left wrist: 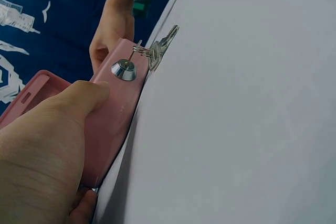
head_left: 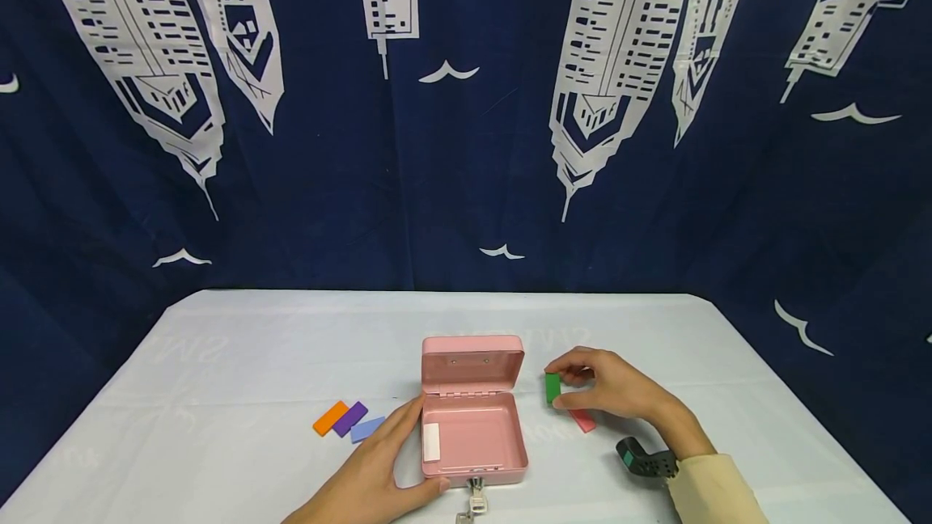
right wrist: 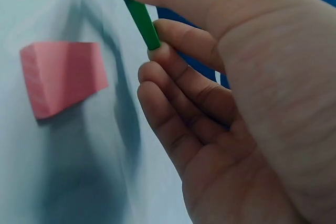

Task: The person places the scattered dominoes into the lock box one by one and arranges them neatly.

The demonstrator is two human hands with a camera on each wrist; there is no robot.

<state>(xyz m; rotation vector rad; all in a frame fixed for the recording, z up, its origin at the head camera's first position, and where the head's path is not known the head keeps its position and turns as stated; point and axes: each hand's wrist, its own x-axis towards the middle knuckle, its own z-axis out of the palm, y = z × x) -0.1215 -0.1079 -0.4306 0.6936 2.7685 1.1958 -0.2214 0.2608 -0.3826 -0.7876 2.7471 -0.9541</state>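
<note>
My left hand (head_left: 379,467) grips a small pink metal cash box (head_left: 484,435) at its left side, the thumb on the front wall. The box's lid (head_left: 473,366) stands raised, and a white rectangular piece (head_left: 432,441) lies inside at the left. Keys (left wrist: 157,51) hang from the front lock (left wrist: 124,70). To the right of the box, my right hand (head_left: 615,382) pinches a green rectangular block (head_left: 553,388) by its ends, between thumb and fingertips. In the right wrist view the green block is above the table, apart from a pinkish-red block (right wrist: 68,77) lying on it.
Left of the box lie an orange block (head_left: 331,418), a purple block (head_left: 350,419) and a light blue block (head_left: 367,429), the last close to my left hand. A white cloth covers the table (head_left: 255,346). Behind it hangs a dark blue curtain (head_left: 473,168) with white buildings.
</note>
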